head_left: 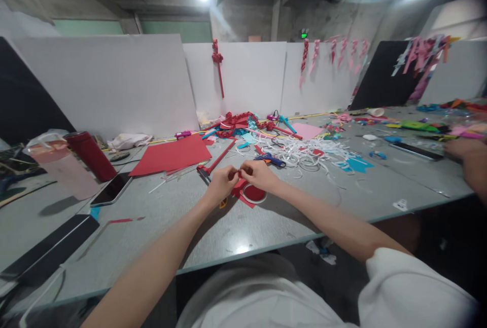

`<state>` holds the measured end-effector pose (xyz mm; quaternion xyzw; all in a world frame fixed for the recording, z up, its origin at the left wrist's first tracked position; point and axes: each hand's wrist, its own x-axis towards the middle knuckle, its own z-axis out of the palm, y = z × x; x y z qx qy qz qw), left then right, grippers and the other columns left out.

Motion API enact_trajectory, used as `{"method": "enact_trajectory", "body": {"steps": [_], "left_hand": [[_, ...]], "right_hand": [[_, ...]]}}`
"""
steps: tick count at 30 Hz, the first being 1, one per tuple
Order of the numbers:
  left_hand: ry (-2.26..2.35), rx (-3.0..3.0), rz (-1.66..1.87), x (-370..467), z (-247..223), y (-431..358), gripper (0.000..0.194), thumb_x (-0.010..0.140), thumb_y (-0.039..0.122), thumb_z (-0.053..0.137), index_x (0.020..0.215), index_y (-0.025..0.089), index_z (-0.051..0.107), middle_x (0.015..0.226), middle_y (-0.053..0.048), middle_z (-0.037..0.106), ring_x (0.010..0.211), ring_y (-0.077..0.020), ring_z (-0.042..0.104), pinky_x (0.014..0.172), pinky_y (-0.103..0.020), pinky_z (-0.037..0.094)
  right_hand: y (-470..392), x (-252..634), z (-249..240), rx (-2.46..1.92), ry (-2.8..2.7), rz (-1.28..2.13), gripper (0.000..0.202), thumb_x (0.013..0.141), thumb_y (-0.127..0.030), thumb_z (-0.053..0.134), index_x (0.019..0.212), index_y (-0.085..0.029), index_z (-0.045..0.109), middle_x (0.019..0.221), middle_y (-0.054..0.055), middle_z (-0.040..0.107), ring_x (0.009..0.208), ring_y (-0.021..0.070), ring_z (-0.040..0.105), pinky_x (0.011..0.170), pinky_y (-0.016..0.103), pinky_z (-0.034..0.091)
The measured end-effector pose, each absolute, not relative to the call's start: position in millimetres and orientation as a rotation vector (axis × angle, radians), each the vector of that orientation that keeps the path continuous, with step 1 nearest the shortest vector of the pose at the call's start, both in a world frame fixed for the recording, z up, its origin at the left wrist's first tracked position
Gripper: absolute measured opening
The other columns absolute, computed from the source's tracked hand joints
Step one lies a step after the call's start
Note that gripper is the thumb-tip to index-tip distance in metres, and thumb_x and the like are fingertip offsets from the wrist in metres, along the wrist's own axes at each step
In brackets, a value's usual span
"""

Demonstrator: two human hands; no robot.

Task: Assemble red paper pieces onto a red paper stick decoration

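Observation:
Over the near middle of the table, my left hand (221,184) and my right hand (259,175) meet with fingers pinched together. A small red piece (240,173), perhaps paper, shows between the fingertips of both; its shape is mostly hidden. Just below my right hand lies red paper (249,205) with a white ring (244,197) on it. Partly behind my left hand are a dark, narrow tool (204,176) and a small yellow object (223,204). A red stick (221,155) slants away beyond the hands. A blue glue gun (272,158) rests just past my right hand.
Curled white paper strips (304,155) spread to the right. Red sheets (175,154) lie at left, near a phone (111,189), a pink bottle (63,166) and a red tumbler (91,155). White boards (243,74) stand behind. Another person's arm (470,158) reaches in from the right.

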<state>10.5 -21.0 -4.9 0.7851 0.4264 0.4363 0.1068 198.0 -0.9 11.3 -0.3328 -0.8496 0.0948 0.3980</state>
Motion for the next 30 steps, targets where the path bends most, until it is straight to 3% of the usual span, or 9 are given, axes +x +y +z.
{"method": "enact_trajectory", "body": {"steps": [30], "left_hand": [[1.255,2.342,1.259,9.2,-3.1,-22.9,0.014,0.091,0.021,0.056,0.085,0.016,0.067,0.073,-0.001,0.067,0.065,-0.0121,0.056,0.066,-0.025,0.041]], "right_hand": [[1.2,197.0,11.5,-0.867,-2.092,0.38,0.011,0.09,-0.018,0.063,0.09,-0.015,0.074,0.077,0.002,0.073,0.067,0.0119,0.061,0.064,0.023,0.042]]}}
